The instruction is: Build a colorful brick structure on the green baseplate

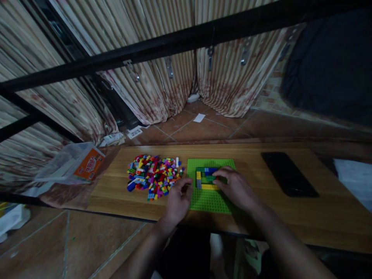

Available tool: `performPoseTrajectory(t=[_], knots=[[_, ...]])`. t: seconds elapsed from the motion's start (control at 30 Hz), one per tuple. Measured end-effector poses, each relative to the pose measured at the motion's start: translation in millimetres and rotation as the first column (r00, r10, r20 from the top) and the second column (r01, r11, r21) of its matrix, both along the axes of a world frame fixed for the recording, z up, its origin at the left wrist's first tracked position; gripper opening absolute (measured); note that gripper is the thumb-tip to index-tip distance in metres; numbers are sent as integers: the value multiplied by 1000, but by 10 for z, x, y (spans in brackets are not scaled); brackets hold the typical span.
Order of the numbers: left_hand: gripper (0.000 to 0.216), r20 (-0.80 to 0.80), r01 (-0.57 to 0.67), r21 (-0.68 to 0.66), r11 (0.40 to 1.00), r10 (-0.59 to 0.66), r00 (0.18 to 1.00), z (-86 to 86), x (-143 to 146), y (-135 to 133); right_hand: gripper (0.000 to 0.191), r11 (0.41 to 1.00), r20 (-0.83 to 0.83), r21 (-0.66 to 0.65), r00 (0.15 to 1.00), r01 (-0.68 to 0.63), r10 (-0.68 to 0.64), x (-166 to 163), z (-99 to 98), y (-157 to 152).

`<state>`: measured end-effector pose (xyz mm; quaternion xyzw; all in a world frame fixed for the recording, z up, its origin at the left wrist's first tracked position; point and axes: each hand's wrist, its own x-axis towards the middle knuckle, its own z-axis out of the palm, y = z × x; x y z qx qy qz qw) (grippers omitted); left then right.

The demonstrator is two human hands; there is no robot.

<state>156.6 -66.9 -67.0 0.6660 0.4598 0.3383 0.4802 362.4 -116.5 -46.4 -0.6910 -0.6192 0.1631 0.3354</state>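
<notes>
A green studded baseplate lies on the wooden table, bearing a low rectangular outline of building bricks in yellow, grey, blue and green. My right hand reaches over the outline's right side; its thumb and forefinger are closed at the bricks there, and the palm hides part of them. Beside the baseplate's left edge is my left hand, fingers curled and thumb close to the forefinger. Whatever it may hold is too small to make out. A pile of loose, many-coloured bricks spreads to its left.
On the table's right side lies a black phone-like slab. A clear plastic box with an orange label sits beyond the table's left end. A dark metal bar crosses in front of striped curtains. The tabletop ends just before my knees.
</notes>
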Motion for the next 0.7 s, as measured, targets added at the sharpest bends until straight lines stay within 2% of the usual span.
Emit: performPoseTrajectory(t=[0.1, 0.2, 0.33, 0.7], knots=[[26, -84, 30, 178, 984, -15, 996, -63, -24, -62, 17, 1000, -4, -2, 1000, -22, 22, 7, -21, -1], [29, -143, 77, 258, 963, -41, 989, -77, -35, -104, 18, 1000, 6, -15, 1000, -16, 16, 19, -44, 5], [32, -205, 129, 293, 947, -70, 976, -69, -27, -137, 18, 1000, 19, -7, 1000, 2, -2, 10, -72, 21], [39, -282, 175, 325, 929, -81, 956, -57, 5, -152, 18, 998, 88, 27, 995, -54, 52, -64, -156, 54]])
